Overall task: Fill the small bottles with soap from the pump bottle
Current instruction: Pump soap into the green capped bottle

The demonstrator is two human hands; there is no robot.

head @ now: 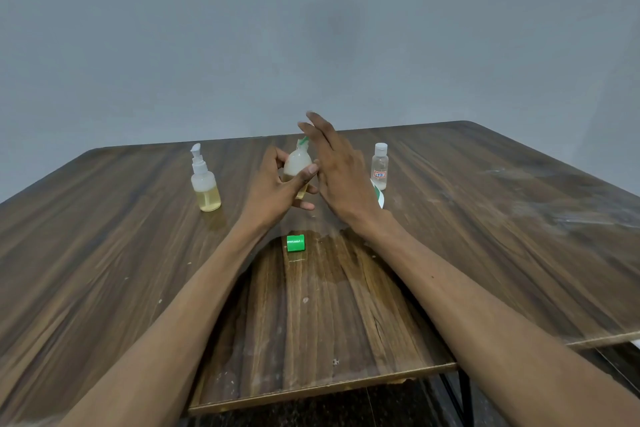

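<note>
We work at a wooden table [485,218] that bears everything, largest first. Our right hand [341,172] hangs with fingers straight and spread, holding nothing, just beside the bottle at its three o'clock, probably ready to steady it or go for the cap. Our left hand [277,184] grips a small bottle [298,161] at the centre, thumb and fingers curled round its belly, lifted and tilted, likely so we can check how much yellowish soap is in it. The pump bottle [205,184] stands upright at nine o'clock of the hands, well apart, within easy reach for refilling. A second small bottle [380,166] stands capped at three o'clock; its label carries red writing too small to read. The green cap [295,243] lies at six o'clock, set aside while the held bottle appears open.
</note>
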